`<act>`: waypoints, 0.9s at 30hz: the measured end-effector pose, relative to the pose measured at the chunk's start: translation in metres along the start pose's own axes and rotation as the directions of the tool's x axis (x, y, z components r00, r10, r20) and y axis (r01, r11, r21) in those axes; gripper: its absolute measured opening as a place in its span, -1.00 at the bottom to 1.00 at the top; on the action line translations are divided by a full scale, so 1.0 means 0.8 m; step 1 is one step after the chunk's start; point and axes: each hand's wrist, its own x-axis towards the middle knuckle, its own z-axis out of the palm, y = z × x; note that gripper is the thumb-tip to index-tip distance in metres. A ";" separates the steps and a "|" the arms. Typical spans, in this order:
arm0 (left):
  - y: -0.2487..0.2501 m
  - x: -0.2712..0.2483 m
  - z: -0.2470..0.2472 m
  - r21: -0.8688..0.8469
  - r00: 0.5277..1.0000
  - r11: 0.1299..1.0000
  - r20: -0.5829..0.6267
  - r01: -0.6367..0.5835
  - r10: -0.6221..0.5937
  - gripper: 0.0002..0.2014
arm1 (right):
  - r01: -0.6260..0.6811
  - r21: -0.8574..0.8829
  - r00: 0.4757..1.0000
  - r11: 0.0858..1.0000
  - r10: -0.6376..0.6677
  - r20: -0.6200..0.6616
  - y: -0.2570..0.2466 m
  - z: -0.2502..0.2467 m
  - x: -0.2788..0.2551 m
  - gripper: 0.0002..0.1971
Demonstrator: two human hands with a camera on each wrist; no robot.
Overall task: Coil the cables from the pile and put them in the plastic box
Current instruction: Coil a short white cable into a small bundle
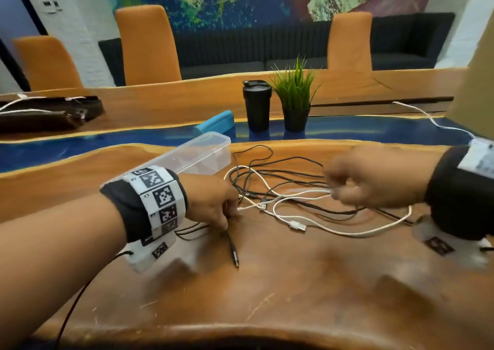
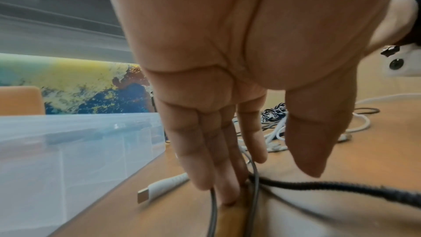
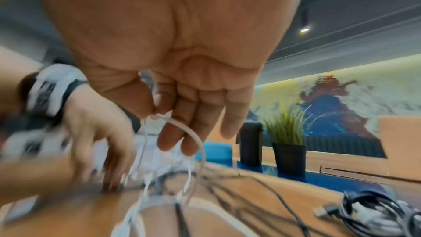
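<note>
- Where the wooden tabletop (image 1: 280, 282) meets its blue central strip, a clear plastic box (image 1: 197, 153) lies uncovered, just left of the cable pile (image 1: 280, 189); whether anything lies inside cannot be told.
- Left hand (image 1: 211, 202), nearest the plastic box: fingers (image 2: 205, 159) straight and pointing down, tips pressing a grey cable (image 2: 255, 183) onto the tabletop; thumb apart, gripping nothing.
- Cable pile, right of the plastic box: black and white cables lie tangled and uncoiled, plugs loose on the wood.
- Right hand (image 1: 374, 181), right of the pile: thumb and fingers pinch a loop of white cable (image 3: 193, 132), raised off the tabletop; view is blurred.
- Behind the pile: black tumbler (image 1: 257, 106), then potted plant (image 1: 295, 100).
</note>
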 end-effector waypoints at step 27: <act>0.064 0.043 -0.143 -0.826 0.872 -0.371 -0.483 -0.424 0.078 -0.73 | 0.136 0.855 0.681 0.501 0.579 -0.448 0.102 -0.082 0.075 -0.86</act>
